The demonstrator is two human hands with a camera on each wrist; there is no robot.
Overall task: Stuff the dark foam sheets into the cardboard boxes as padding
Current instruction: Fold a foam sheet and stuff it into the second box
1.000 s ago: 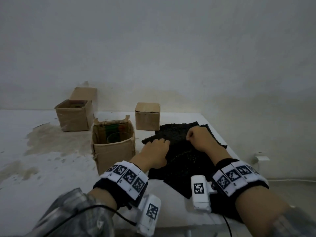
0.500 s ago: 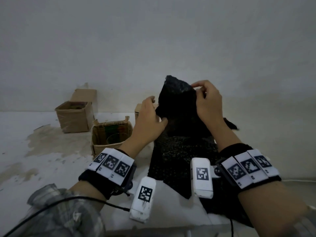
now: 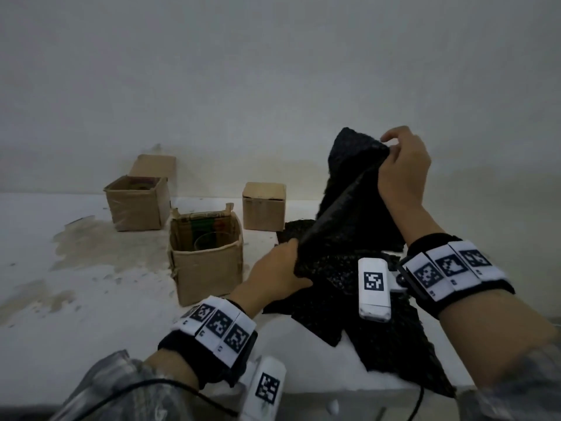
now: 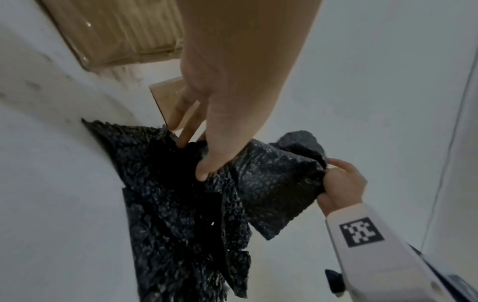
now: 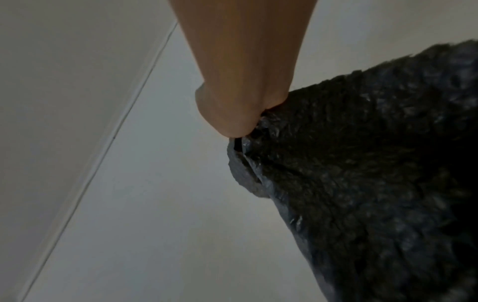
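Foam sheet lifted by two hands, three cardboard boxes nearby

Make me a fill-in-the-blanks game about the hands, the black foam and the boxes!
1. The lifted foam sheet is held by ____ hands.
2. The right hand grips the sheet's ____ end, the left hand its lower end.
3. The nearest open cardboard box has a clear ____ inside.
4. The small box near the wall is ____.

Missing words: two; upper; glass; closed
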